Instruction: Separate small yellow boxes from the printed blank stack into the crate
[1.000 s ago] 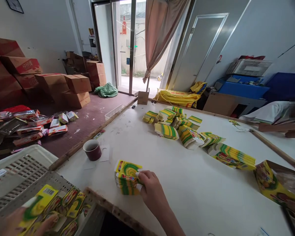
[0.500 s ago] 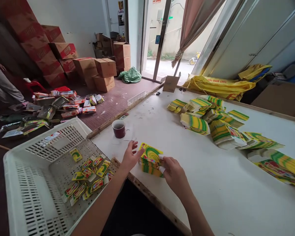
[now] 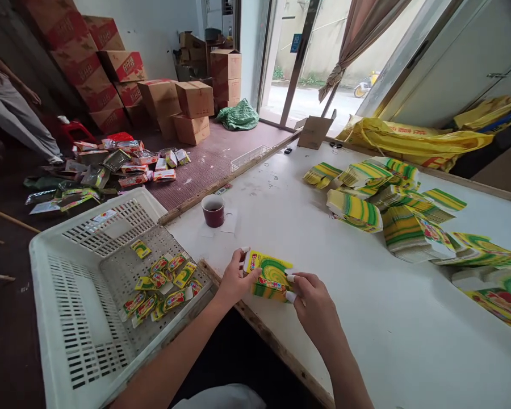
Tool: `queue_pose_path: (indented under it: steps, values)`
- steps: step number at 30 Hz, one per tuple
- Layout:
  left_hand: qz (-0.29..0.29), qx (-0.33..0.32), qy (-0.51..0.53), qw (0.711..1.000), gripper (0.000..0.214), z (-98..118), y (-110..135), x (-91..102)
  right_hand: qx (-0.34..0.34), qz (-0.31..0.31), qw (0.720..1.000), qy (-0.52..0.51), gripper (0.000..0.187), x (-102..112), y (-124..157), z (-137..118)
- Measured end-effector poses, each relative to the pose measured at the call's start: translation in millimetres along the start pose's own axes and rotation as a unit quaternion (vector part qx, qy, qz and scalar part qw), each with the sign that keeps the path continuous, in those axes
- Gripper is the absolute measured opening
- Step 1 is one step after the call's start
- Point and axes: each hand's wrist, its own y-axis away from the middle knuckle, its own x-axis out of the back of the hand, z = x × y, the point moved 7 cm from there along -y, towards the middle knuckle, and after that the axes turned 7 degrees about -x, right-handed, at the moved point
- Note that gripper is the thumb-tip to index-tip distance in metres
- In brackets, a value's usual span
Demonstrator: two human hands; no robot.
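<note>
Here, in the head view, gripping yellow-and-green printed cardboard (image 3: 275, 272) by both ends: with the left hand (image 3: 241, 279) at the left end, thumb pressed to the print, and with the right hand (image 3: 317, 298) at the right end, pinching between white-capped thumb and finger. Cannot tell whether made of one carton or several together. Held close by the near edge of the white tabletop (image 3: 276, 218), just right of its near-left corner; cannot tell whether touching the surface or lifted off it. Can see a dark red mug (image 3: 213, 216) near the left edge, beside white paper (image 3: 229, 221). Off that near-left corner, can see a pale slotted crate (image 3: 89, 315), with small yellow packets (image 3: 173, 300) gathered toward its right wall and one lying apart. Farther over, from the far edge toward the right, can make out many green-and-yellow carton stacks (image 3: 360, 210), some fanned or leaning on each other. At the far-left corner, can see an open brown box (image 3: 315, 132), near dark scissors (image 3: 335, 146). Beyond the left edge, on the floor, can see heaped packages (image 3: 130, 167) and cardboard boxes (image 3: 193, 102).
</note>
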Motion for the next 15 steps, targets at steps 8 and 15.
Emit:
queue_pose_path:
  steps: [8, 15]
  values:
    - [0.003, -0.010, -0.005, 1.000, 0.058, 6.0, 2.5, -1.4, -0.043, 0.013, 0.997, 0.060, 0.031, -0.4, -6.3, 1.3]
    - [0.028, -0.030, -0.053, 0.998, 0.063, 2.3, 4.3, 1.7, -0.066, 0.009, 0.997, 0.044, 0.026, 4.3, -10.1, -2.1]
